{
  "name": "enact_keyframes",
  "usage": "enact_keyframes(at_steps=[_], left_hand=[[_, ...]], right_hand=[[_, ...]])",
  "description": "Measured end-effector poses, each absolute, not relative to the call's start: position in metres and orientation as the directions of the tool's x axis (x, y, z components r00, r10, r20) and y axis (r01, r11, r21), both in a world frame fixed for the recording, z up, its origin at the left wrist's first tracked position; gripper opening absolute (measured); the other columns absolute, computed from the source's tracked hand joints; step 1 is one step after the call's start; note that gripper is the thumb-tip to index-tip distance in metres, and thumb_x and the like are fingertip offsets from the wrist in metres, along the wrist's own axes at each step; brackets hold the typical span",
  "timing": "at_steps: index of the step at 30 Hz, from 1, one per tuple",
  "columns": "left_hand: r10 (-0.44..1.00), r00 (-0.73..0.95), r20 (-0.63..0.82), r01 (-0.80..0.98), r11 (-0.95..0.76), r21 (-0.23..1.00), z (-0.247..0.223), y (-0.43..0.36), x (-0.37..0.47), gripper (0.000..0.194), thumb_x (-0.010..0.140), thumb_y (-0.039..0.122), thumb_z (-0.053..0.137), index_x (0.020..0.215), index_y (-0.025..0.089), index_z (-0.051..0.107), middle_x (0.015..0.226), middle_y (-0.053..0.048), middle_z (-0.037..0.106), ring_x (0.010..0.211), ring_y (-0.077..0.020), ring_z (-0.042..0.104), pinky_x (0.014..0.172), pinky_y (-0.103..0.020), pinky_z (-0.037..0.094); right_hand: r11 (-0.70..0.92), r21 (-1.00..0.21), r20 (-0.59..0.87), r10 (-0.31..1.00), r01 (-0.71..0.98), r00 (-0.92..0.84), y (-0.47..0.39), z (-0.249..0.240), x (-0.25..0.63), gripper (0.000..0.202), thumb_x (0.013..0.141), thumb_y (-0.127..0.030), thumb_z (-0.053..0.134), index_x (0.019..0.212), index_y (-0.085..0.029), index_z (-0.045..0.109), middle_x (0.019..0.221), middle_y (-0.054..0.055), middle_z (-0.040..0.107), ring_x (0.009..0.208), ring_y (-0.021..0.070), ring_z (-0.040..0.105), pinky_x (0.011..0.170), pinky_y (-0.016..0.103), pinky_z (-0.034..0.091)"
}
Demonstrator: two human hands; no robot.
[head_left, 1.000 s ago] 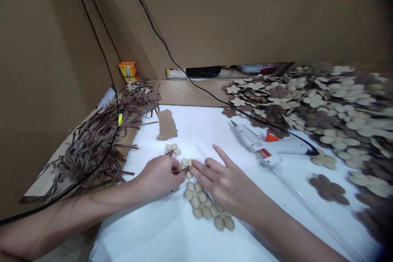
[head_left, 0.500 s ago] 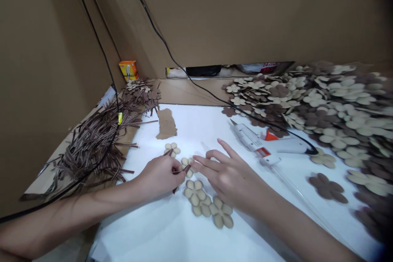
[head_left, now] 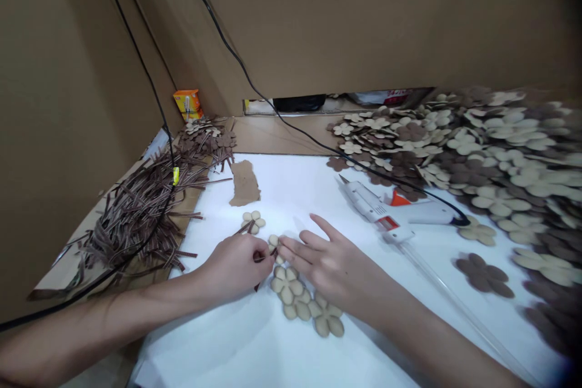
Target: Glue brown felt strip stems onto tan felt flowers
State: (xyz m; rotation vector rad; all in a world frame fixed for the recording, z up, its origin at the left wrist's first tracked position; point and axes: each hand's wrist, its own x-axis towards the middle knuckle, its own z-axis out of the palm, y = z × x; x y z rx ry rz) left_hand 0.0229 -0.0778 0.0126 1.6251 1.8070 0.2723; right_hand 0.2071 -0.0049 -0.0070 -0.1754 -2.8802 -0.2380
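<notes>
My left hand (head_left: pixel 239 260) is closed in a pinch on a thin brown stitched ribbon (head_left: pixel 257 287). The ribbon lies across a beige fabric flower (head_left: pixel 273 240) that is mostly covered by my fingers. From the right, my right hand (head_left: pixel 334 267) reaches onto the same flower, fingertips touching it at the ribbon, with the other fingers stretched and spread. Just beyond my left hand sits another beige flower (head_left: pixel 257 217) with a brown ribbon piece on it. Several padded beige flowers (head_left: pixel 287 285) lie together below my fingertips.
A white glue gun (head_left: pixel 386 212) with a clear glue stick rests at right. Beige and brown flowers are heaped (head_left: pixel 464 145) behind it. Cut ribbons form a pile (head_left: pixel 136 212) at left. Black cables (head_left: pixel 236 54) hang across the cardboard walls. A torn cardboard piece (head_left: pixel 245 183) lies on the white sheet.
My right hand has shifted slightly left and its raised finger has lowered. Its fingertips now cover more of the ribbon and flower. My left hand keeps its pinch.
</notes>
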Motion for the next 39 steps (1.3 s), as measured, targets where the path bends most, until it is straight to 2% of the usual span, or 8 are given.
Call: enact_keyframes(at_steps=[4, 12, 19, 23, 29, 33, 36, 39], left_hand=[[0.924, 0.022, -0.383, 0.761, 0.233, 0.605, 0.011, -0.078, 0.023, 0.03, 0.076, 0.029, 0.039, 0.05, 0.018, 0.048, 0.048, 0.003, 0.055, 0.048, -0.0111, 0.047, 0.047, -0.021, 0.029], [0.939, 0.002, -0.344, 0.789, 0.21, 0.577, 0.011, -0.081, 0.027, 0.029, 0.076, 0.031, 0.042, 0.052, 0.018, 0.048, 0.047, 0.004, 0.05, 0.049, -0.0108, 0.043, 0.046, -0.021, 0.027], [0.965, -0.008, -0.263, 0.934, 0.1, 0.342, 0.036, -0.085, 0.027, 0.043, 0.085, 0.04, 0.033, 0.057, 0.018, 0.058, 0.049, -0.003, 0.051, 0.049, -0.0156, 0.045, 0.049, -0.026, 0.024], [0.986, -0.047, -0.159, 0.992, 0.065, 0.109, 0.055, -0.078, 0.016, 0.039, 0.085, 0.039, 0.033, 0.078, 0.016, 0.063, 0.065, -0.009, 0.061, 0.059, -0.0208, 0.054, 0.055, -0.027, 0.028], [0.974, 0.14, -0.178, 0.872, -0.036, 0.488, 0.041, -0.063, 0.006, 0.026, 0.078, 0.04, 0.05, 0.088, 0.021, 0.065, 0.081, -0.003, 0.065, 0.071, -0.017, 0.056, 0.062, -0.023, 0.035], [0.946, 0.197, -0.258, 0.685, 0.055, 0.726, 0.027, -0.059, 0.005, 0.022, 0.076, 0.034, 0.054, 0.071, 0.016, 0.065, 0.065, 0.001, 0.061, 0.054, -0.0098, 0.046, 0.051, -0.02, 0.031], [0.95, 0.201, -0.239, 0.541, 0.096, 0.836, 0.027, -0.06, 0.004, 0.024, 0.075, 0.034, 0.056, 0.067, 0.013, 0.063, 0.061, 0.002, 0.055, 0.05, -0.0072, 0.039, 0.047, -0.019, 0.028], [0.952, 0.202, -0.23, 0.449, 0.119, 0.886, 0.03, -0.063, 0.005, 0.028, 0.076, 0.036, 0.055, 0.063, 0.012, 0.06, 0.057, 0.002, 0.052, 0.046, -0.0054, 0.035, 0.043, -0.018, 0.025]], right_hand=[[0.982, 0.083, 0.28, 0.141, 0.17, -0.95, -0.007, -0.006, 0.208, 0.034, 0.084, -0.011, 0.043, 0.115, -0.012, 0.057, 0.106, 0.009, 0.066, 0.085, 0.0211, 0.054, 0.099, 0.052, 0.029], [0.882, -0.395, 0.302, 0.389, 0.258, -0.87, 0.0, 0.001, 0.208, 0.038, 0.081, -0.005, 0.04, 0.109, -0.022, 0.059, 0.104, 0.002, 0.066, 0.092, 0.0167, 0.052, 0.083, 0.033, 0.047], [0.873, -0.206, 0.311, 0.486, 0.442, -0.816, -0.006, -0.014, 0.197, 0.024, 0.078, -0.029, 0.058, 0.1, -0.019, 0.059, 0.104, 0.008, 0.058, 0.099, 0.0263, 0.047, 0.098, 0.053, 0.029], [0.825, -0.329, 0.258, 0.547, 0.46, -0.796, -0.009, -0.018, 0.194, 0.016, 0.078, -0.023, 0.057, 0.093, -0.022, 0.054, 0.099, 0.004, 0.06, 0.099, 0.0238, 0.048, 0.098, 0.062, 0.019], [0.676, -0.601, 0.155, 0.622, 0.427, -0.767, -0.014, -0.003, 0.188, 0.016, 0.079, -0.015, 0.052, 0.09, -0.026, 0.052, 0.077, -0.003, 0.062, 0.094, 0.0181, 0.053, 0.099, 0.065, 0.005], [0.553, -0.74, 0.123, 0.67, 0.382, -0.732, -0.012, 0.009, 0.187, 0.022, 0.076, -0.016, 0.054, 0.096, -0.025, 0.052, 0.075, -0.005, 0.062, 0.088, 0.0159, 0.057, 0.101, 0.054, 0.02], [0.395, -0.858, 0.073, 0.727, 0.329, -0.683, -0.011, 0.015, 0.187, 0.033, 0.075, -0.018, 0.055, 0.107, -0.025, 0.048, 0.075, -0.004, 0.063, 0.078, 0.0147, 0.058, 0.078, 0.032, 0.044], [0.246, -0.923, -0.002, 0.767, 0.297, -0.641, -0.014, 0.018, 0.185, 0.037, 0.075, -0.024, 0.057, 0.111, -0.024, 0.048, 0.076, -0.004, 0.063, 0.058, 0.0101, 0.054, 0.052, 0.02, 0.04]])
